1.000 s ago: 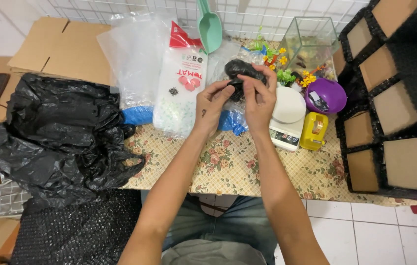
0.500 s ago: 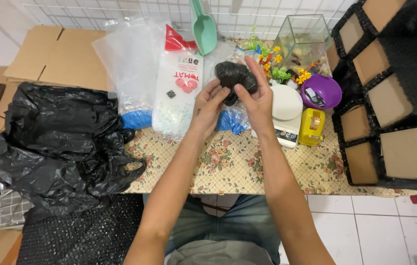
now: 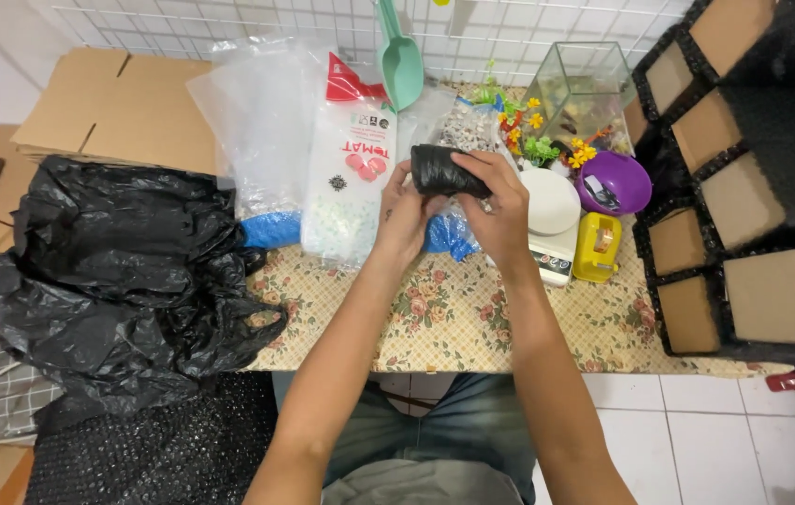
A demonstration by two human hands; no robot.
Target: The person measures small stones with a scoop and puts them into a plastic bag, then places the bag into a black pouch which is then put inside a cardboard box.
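A small bundle wrapped in black plastic (image 3: pixel 442 171) is held up over the floral tablecloth (image 3: pixel 435 313) by both hands. My left hand (image 3: pixel 404 217) grips its left end from below, thumb on the wrap. My right hand (image 3: pixel 502 210) closes over its right end, fingers curled across the top. Behind the bundle lies a clear bag of mixed pebbles (image 3: pixel 466 128), partly hidden.
A big crumpled black bag (image 3: pixel 122 271) fills the left. Clear bags (image 3: pixel 262 122), a white-and-red pouch (image 3: pixel 351 182), a green scoop (image 3: pixel 401 61), a white scale (image 3: pixel 552 220), a yellow tape dispenser (image 3: pixel 598 246), a purple bowl (image 3: pixel 614 182), a glass tank (image 3: pixel 586 82), black-framed boxes (image 3: pixel 739 178), flat cardboard (image 3: pixel 122 108).
Both hands have turned the black bundle, which now lies longer and more horizontal. The camera view has shifted slightly; the hands stay over the same spot.
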